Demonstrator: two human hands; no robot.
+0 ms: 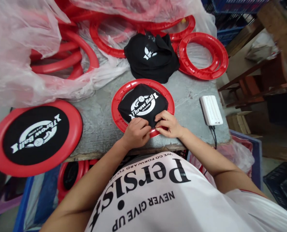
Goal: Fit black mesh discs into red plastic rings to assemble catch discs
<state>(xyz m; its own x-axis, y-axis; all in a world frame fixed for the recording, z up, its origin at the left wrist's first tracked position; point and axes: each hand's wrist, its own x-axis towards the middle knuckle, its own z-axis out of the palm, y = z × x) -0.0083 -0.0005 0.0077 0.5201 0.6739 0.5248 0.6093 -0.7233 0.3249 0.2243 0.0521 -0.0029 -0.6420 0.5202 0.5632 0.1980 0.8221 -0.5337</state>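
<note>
A red plastic ring point(116, 102) lies on the grey table in front of me. Over its opening rests a black printed fabric disc point(145, 96), its edge short of the rim in places. At the near rim, my left hand point(138, 131) pinches the fabric's edge with fingers bent. Close beside it, my right hand point(168, 124) also grips the edge, fingertips pressed down by the rim. Just beyond the ring sits a heap of black printed fabric discs point(153, 59). To the left is a red ring with a black printed centre fitted in it, a throw disc point(37, 137).
Red rings point(222, 61) are stacked at the back right, with more under clear plastic sheeting point(10, 58) at the back left. A white power bank point(211, 110) with a cable lies near the table's right edge. Blue crates point(256, 161) stand below the table point(95, 122).
</note>
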